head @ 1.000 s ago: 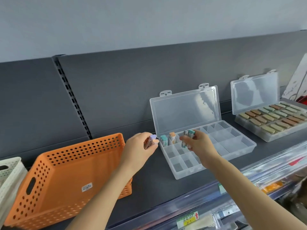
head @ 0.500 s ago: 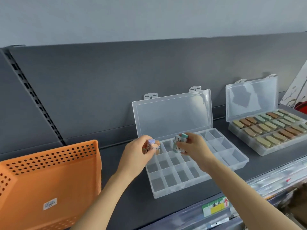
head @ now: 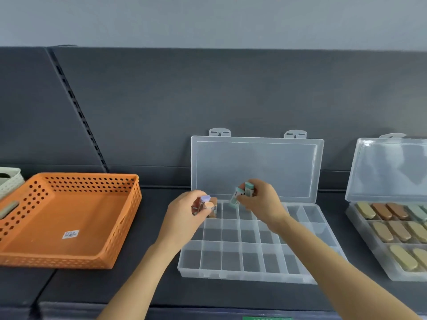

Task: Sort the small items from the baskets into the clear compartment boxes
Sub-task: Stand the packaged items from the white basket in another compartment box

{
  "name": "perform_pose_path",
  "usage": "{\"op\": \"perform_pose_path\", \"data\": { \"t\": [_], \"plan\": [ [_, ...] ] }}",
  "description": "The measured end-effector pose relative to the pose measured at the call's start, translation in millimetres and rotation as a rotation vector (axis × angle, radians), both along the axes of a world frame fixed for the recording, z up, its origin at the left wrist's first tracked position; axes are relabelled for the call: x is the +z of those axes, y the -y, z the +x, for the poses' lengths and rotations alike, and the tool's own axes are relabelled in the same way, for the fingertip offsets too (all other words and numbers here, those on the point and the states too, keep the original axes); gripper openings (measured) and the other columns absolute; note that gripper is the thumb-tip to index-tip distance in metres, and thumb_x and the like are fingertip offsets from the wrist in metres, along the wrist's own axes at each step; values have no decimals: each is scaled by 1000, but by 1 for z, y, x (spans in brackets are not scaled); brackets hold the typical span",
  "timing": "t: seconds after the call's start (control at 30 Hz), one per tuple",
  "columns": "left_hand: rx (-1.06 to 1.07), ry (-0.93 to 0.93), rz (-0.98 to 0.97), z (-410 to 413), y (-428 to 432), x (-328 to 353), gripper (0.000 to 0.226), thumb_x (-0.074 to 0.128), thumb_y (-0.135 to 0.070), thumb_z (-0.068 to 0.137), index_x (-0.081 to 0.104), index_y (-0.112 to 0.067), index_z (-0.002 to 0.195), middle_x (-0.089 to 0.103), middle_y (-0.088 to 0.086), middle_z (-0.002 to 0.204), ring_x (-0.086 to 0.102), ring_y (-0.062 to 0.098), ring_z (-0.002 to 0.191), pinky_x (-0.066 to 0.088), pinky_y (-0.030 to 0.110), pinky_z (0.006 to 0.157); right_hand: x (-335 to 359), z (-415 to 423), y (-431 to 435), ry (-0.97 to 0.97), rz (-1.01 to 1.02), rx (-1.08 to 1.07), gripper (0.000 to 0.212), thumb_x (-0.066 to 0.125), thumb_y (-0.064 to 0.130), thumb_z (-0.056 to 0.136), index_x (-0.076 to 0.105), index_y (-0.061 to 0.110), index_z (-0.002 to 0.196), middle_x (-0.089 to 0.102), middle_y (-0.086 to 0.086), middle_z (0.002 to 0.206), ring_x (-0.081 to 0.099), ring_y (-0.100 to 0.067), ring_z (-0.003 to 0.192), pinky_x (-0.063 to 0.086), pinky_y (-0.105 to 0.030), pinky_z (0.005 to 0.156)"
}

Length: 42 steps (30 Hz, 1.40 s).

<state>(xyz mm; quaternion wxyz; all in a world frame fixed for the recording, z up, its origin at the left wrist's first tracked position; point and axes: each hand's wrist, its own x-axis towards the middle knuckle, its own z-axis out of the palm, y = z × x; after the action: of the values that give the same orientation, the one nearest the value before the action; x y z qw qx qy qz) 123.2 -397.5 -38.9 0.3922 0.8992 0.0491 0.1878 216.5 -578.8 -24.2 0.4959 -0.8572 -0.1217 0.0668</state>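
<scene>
A clear compartment box (head: 242, 276) lies open on the dark shelf, its lid leaning against the back panel. My left hand (head: 184, 215) grips a small purple-capped eraser (head: 204, 200) over the box's back left corner. An orange eraser (head: 213, 210) stands in the back row just beside it. My right hand (head: 263, 202) holds a few small teal-capped erasers (head: 242, 192) above the back row, a little right of the left hand. An orange perforated basket (head: 115, 227) sits to the left with only a sticker on its floor.
A second clear box (head: 388, 271) at the right edge is open and holds several tan, brown and green oval pieces. A white woven basket (head: 9, 181) peeks in at the far left. A slotted upright (head: 78, 112) runs down the back panel.
The view has shifted, so the orange basket shows in full. Both hands stay over the box's back row, each still holding its erasers, and the right hand has lifted slightly.
</scene>
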Motion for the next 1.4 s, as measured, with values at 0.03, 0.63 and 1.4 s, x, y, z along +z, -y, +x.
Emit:
{"op": "perform_pose_path", "data": {
  "t": [0.03,0.63,1.4],
  "plan": [
    [6,-1,5,-1,1,0,16,67,-21,87,67,-22,103,66,-13,95,63,8,88,52,18,76,-2,3,-1,9,-17,12,6,66,10,84,64,15,86,62,-3,76,53,-16,65,55,-37,65],
    [-30,-6,25,5,-7,-9,17,68,-22,87,66,-26,103,66,-14,95,63,7,87,54,20,75,-31,20,-21,279,-468,108,15,63,19,90,67,9,100,56,-6,102,49,-16,79,39,-20,72],
    [-80,10,-7,17,-10,-9,14,68,-22,86,66,-26,99,65,-17,94,62,7,89,50,12,74,-15,8,-13,345,-442,172,13,65,15,86,66,7,96,63,-9,95,58,-25,83,48,-31,72]
  ]
}}
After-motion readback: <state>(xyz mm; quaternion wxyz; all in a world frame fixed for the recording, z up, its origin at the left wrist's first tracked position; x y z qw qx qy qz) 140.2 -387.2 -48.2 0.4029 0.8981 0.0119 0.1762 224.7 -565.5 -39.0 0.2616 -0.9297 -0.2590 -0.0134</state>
